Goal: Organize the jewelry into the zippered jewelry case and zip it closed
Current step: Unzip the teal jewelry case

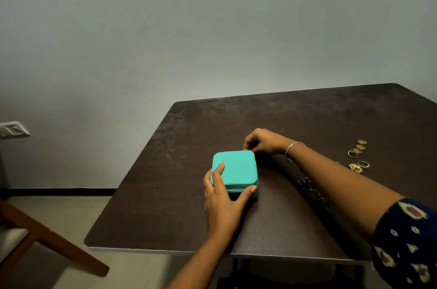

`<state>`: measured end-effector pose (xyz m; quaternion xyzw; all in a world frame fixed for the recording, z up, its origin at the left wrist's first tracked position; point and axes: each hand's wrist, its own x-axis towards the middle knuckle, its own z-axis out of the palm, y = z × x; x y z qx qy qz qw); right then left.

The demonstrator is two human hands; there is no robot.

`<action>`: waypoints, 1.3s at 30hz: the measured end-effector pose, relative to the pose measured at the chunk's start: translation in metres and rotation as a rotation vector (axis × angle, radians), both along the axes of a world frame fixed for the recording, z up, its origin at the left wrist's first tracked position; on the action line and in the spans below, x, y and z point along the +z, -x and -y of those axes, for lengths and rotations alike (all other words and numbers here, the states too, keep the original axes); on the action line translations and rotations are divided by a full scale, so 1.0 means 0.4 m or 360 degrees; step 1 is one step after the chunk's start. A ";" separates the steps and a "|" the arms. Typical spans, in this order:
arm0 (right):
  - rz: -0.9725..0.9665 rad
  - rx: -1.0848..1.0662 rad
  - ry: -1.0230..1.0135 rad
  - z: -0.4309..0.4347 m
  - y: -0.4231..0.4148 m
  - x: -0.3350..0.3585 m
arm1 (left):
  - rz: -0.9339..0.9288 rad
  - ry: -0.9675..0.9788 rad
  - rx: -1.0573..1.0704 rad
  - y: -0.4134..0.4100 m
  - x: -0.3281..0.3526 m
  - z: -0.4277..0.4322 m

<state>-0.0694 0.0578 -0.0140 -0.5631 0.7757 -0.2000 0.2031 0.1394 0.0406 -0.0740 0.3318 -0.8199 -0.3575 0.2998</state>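
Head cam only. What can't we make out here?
- Zipper pull: head view, hidden under the right hand at the far corner of the jewelry case.
- Case interior: lid down.
- Dark beads: partly behind the right forearm.
- Rings: too small to count.

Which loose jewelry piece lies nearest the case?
The dark beaded strand, by the right forearm; the gold and silver rings sit farther from the turquoise case.

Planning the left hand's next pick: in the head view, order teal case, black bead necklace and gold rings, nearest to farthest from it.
1. teal case, held by the left hand.
2. black bead necklace, to its right.
3. gold rings, far right.
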 end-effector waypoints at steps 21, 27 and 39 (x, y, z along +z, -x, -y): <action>-0.0644 -0.0698 0.0460 -0.148 -0.130 -0.075 | 0.0013 0.0039 0.0056 0.005 -0.006 0.001; -0.0583 -0.0671 0.0475 -0.201 -0.195 -0.083 | -0.0005 0.0047 0.0060 0.006 -0.004 0.001; -0.0506 -0.0630 0.0512 -0.233 -0.328 -0.094 | 0.0032 0.0061 0.0039 0.006 -0.008 0.000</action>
